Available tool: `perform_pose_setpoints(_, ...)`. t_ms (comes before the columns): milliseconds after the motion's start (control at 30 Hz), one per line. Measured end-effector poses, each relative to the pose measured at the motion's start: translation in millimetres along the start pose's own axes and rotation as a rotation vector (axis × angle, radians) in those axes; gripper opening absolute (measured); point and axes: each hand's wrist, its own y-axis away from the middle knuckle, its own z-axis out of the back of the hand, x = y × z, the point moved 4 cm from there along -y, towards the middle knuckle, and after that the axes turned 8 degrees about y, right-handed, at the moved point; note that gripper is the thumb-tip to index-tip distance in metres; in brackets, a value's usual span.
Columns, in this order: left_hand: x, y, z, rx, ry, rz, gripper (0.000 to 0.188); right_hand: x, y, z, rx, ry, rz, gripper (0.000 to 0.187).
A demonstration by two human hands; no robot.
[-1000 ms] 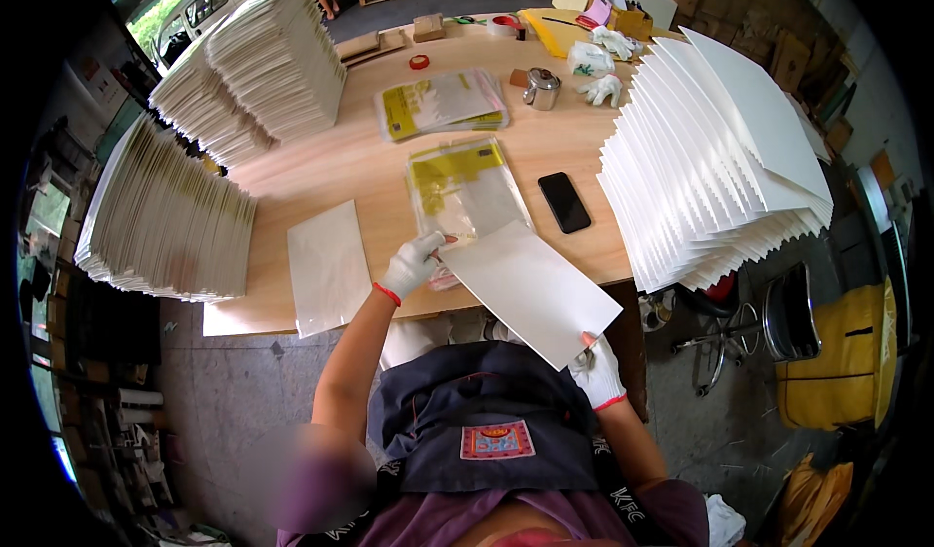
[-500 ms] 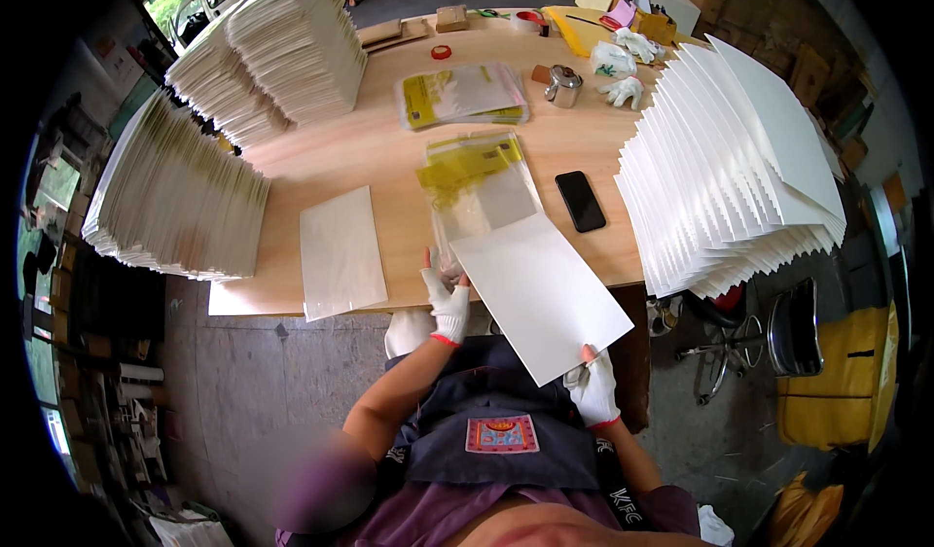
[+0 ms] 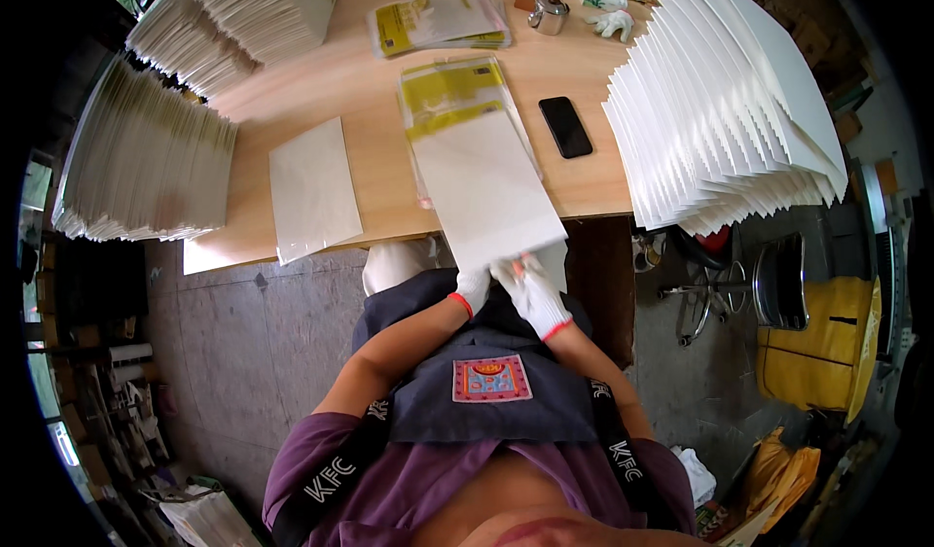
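Note:
A white sheet of board (image 3: 491, 192) slopes from the tabletop down over the table's near edge. My left hand (image 3: 473, 291), in a white glove, grips its near edge by the left corner, most fingers hidden beneath. Close beside it, my right hand (image 3: 531, 294), gloved too, is closed on the same edge, fingertips showing on top. Under the sheet's far part lie clear plastic bags with a yellow band (image 3: 449, 88). Whether the sheet's far end is inside the top bag or just on it, I cannot tell.
Left of the bags lies a plastic-covered white sheet (image 3: 314, 187). A black phone (image 3: 565, 127) is on the right, before a tall fanned stack of white boards (image 3: 725, 124). Bagged stacks (image 3: 146, 158) stand at left. More yellow-banded bags (image 3: 438, 24) and a metal pot (image 3: 549, 12) sit farther back.
The white sheet has swung straighter and moved left and away from me over the bags. My right hand has come left beside my left hand at the near edge. The view has tilted down.

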Motion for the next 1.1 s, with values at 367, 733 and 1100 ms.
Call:
perform_pose_setpoints(367,-90.6,54.9,31.2,-0.189,0.071,0.225,0.018,22.4,-10.8,-50.4,0.308,1.267,0.115,0.026)
perform_pose_setpoints(733,-141.0,66.7,23.2,-0.181,-0.233,0.123,0.027,13.7,-59.2,-100.5,0.452,2.260,0.799,0.028)
perform_pose_setpoints(1100,-142.4,60.2,33.8,-0.120,-0.166,0.251,0.024,-28.6,-55.1,-109.9,0.587,2.470,0.896,0.022)
